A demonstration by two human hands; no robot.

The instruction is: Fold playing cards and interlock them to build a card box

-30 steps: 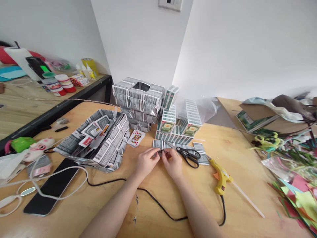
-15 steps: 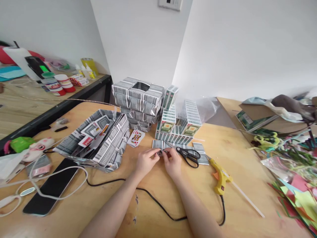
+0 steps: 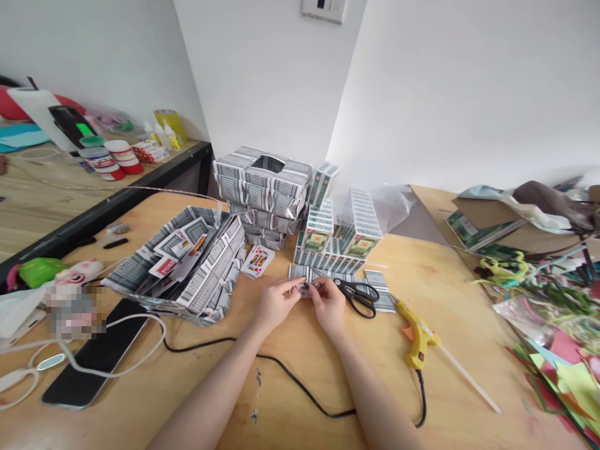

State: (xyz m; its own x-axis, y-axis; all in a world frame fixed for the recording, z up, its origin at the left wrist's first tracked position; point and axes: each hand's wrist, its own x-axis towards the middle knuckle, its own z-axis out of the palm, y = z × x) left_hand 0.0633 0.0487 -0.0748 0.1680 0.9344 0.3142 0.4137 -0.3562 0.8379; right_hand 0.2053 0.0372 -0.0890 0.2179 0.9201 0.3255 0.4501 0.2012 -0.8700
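Between my two hands is a small playing card, partly hidden by the fingers. My left hand pinches its left side, and my right hand grips the right side with thumb and finger. Just behind the fingertips lie patterned playing cards, face down. Black-handled scissors rest on them, touching or very near my right hand. Left of my hands a fanned pile of face-up cards shows a king on top.
A basket of folded cards holds loose cards at left. Behind stand a folded-card box and stacked card packs. A yellow glue gun lies right, its black cord crossing under my forearms. A phone lies left.
My fingers have shifted slightly on the small card, and more of its pale face shows between them. The other things stay where they were.
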